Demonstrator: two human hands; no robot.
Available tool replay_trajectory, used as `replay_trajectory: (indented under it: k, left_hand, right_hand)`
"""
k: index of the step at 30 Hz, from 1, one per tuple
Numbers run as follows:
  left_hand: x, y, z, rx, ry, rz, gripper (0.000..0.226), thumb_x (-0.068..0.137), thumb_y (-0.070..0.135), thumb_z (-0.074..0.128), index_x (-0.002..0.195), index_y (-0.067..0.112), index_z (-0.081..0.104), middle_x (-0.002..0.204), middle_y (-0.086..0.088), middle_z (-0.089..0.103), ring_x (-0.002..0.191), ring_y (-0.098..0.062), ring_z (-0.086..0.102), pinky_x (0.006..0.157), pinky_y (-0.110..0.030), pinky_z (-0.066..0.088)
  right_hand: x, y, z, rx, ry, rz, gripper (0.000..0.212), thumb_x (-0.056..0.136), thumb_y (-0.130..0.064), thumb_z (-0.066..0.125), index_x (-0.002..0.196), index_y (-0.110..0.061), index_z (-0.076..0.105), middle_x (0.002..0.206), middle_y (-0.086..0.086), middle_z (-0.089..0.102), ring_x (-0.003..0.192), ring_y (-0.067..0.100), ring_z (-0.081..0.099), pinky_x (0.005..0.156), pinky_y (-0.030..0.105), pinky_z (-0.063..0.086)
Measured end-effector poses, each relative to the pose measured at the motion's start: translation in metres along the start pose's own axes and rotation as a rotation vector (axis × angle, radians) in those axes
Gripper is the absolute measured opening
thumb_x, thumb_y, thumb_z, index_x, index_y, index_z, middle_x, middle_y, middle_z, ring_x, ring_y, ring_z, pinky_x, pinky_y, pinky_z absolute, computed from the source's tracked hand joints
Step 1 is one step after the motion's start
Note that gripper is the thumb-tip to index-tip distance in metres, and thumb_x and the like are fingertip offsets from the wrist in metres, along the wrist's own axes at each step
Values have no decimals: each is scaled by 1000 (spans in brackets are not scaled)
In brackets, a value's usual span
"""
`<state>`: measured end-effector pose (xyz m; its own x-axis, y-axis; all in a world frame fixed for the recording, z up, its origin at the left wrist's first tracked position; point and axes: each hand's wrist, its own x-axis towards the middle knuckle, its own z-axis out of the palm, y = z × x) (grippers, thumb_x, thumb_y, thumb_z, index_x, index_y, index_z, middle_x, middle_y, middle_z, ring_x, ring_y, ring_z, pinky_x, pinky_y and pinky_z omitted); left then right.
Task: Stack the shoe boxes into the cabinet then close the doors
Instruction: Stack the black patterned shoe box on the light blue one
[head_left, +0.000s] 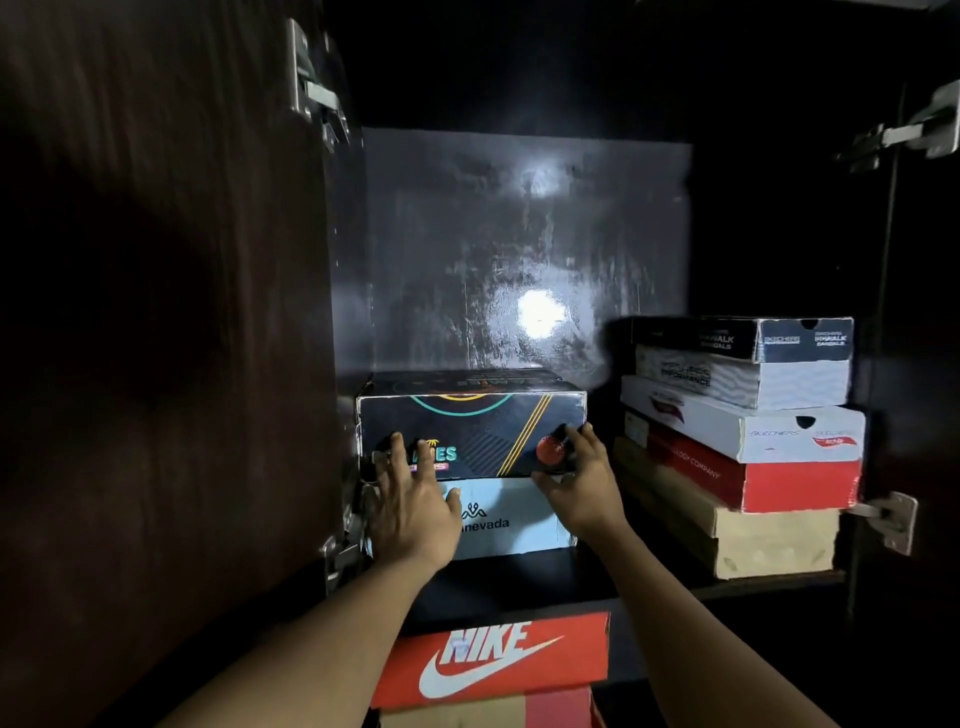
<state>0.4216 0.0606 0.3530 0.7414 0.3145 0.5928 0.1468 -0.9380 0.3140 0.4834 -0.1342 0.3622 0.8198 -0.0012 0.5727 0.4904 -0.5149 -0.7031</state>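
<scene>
Shoe boxes (748, 431) were mostly shelved; your left hand (410, 499) and right hand (582, 483), fingers flat, pressed the black box (483, 426) in, while the Nike box (493, 660) and doors (156, 312) appeared outstanding.

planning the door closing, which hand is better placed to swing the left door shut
Left, probably. The left hand presses the left end of the black box, beside the open left door; the right hand is at its right end and would cross over.

Counting from the cabinet shelf (519, 577): six shoe boxes on it, a left stack (467, 467) of two and a right stack (748, 441) of four, two lower boxes (493, 660) beneath it, four hinges (891, 519) around it, and two hands, the left hand (410, 509) and the right hand (584, 488).
</scene>
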Motion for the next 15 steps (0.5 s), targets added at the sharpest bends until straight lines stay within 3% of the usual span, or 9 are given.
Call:
replay_trajectory:
  k: [2, 6, 11, 15]
  left_hand:
    - [3, 0, -1, 28, -12, -10, 75, 95, 52, 48, 157, 23, 18, 165, -6, -4, 150, -32, 7, 115, -47, 28]
    - [9, 1, -3, 45, -11, -10, 74, 94, 56, 48, 155, 24, 22, 163, -5, -3, 149, -31, 9, 112, -46, 31]
    - [5, -1, -9, 23, -44, -9, 79, 91, 61, 50, 155, 23, 23, 163, -6, -1, 149, -31, 13, 113, -46, 33]
    - [-5, 10, -25, -54, -73, 35, 81, 91, 59, 53, 156, 25, 20, 164, -2, -2, 144, -30, 29, 109, -43, 38]
  right_hand:
    - [3, 2, 4, -13, -27, -5, 81, 83, -21, 78, 152, -10, 36, 165, 9, 15, 153, 20, 16, 121, 30, 24]
    - [7, 3, 5, -31, -41, -11, 83, 85, -20, 76, 154, -11, 31, 166, 8, 8, 153, 20, 12, 122, 29, 21]
    - [6, -2, -9, -39, -85, 14, 82, 85, -21, 77, 153, -12, 33, 165, 9, 14, 152, 23, 19, 121, 31, 23]
    - [-9, -14, -33, -71, -64, 14, 78, 88, -23, 74, 154, -11, 33, 162, 10, 24, 151, 20, 18, 116, 21, 15]
